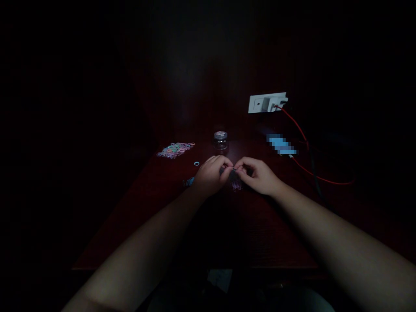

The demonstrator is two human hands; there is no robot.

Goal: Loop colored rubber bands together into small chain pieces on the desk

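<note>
Over the middle of the dark red table, my left hand (214, 173) and my right hand (256, 175) nearly meet, each in a pinch. Between the fingertips is a small thin band (234, 169), pale or greenish, held by both hands. A small pile of purple bands (236, 185) lies on the table just below them. Blue bands (189, 182) lie beside my left hand, partly hidden by it. One light blue ring (196, 164) rests apart, up and left of that hand.
A multicoloured pile of bands (176, 150) lies at the back left. Behind my hands stands a clear lidded jar (221, 141). At the right, a blurred phone (281, 144) is joined by a red cable (297, 123) to a charger in the wall socket (258, 104).
</note>
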